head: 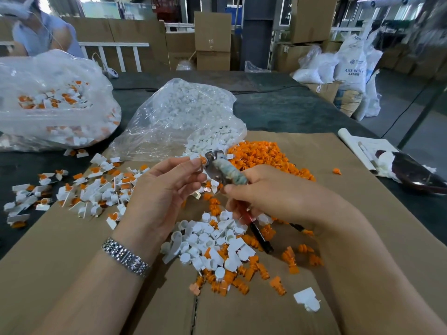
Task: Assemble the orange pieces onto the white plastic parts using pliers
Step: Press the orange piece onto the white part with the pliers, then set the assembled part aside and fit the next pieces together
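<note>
Pliers meeting a white part

My left hand point(167, 187) pinches a white part point(196, 157); right hand point(268, 189) grips the pliers point(223, 169). Far-right sack point(350, 66) reads "ABS".

A flattened sheet of brown cardboard point(302, 298) is spread over the dark table point(278, 107). At the right edge of the frame a dark glossy object point(416, 174) is laid on white paper point(355, 147). White sacks point(353, 66) are stacked on the floor at upper right, and cardboard boxes point(212, 37) are piled along the back. At upper left another person point(41, 32) in a light blue top is partly seen, beside a white railing point(118, 50).
</note>
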